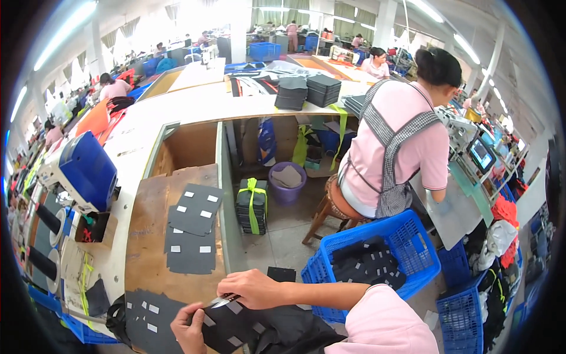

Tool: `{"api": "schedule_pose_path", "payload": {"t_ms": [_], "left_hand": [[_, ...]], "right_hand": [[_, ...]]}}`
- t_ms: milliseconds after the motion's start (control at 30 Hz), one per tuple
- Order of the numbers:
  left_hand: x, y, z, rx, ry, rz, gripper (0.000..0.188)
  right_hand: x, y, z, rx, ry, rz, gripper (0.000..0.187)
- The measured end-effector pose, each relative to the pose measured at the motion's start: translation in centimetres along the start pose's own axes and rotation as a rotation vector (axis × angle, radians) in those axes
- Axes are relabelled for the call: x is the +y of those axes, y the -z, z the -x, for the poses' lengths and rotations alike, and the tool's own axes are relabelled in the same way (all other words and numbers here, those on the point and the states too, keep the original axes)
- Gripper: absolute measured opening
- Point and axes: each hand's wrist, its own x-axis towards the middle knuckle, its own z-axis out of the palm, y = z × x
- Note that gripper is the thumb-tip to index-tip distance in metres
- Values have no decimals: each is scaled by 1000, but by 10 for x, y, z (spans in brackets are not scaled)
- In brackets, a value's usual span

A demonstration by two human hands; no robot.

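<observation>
1. Working with the dial centred on the hands and twelve straight ahead, the person has the right hand point(253, 289) closed round small snips point(221, 302), blades against the work.
2. The left hand point(190, 327) is narrow, thumb and forefinger seeming to pinch the edge of the dark panel point(221, 331) just below the blades. This panel bears white patches; its trimming looks under way, though I can't make out any thread being cut.
3. At nine o'clock, just beside the left hand, lie more patched pieces point(150, 327) on the wooden board point(150, 233).
4. Between eleven and twelve, overlapping panels point(197, 206) lie flat on the same board, patches up. Whether they are finished or waiting, I can't tell.
5. Between two and three, a blue basket point(421, 259) holds a loose heap of patched dark pieces point(368, 265); so I'd judge the batch to be partway through, with plenty about and no sure count of what is left.
6. Farther off, past twelve, a strapped bundle point(243, 209) stands on the floor, apparently complete as a lot.
7. Farthest, towards one, neat dark stacks point(292, 94) sit on the long table point(194, 106), their stage unclear from here.
</observation>
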Motion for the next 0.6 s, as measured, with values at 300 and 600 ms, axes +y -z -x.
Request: {"api": "schedule_pose_path", "payload": {"t_ms": [300,600], "left_hand": [[-24,-17,55,60,232,406,25],[-25,-26,46,225,323,361,21]], "right_hand": [[-6,-36,38,126,-212,-185,21],[-14,-39,36,373,-110,113,28]]}}
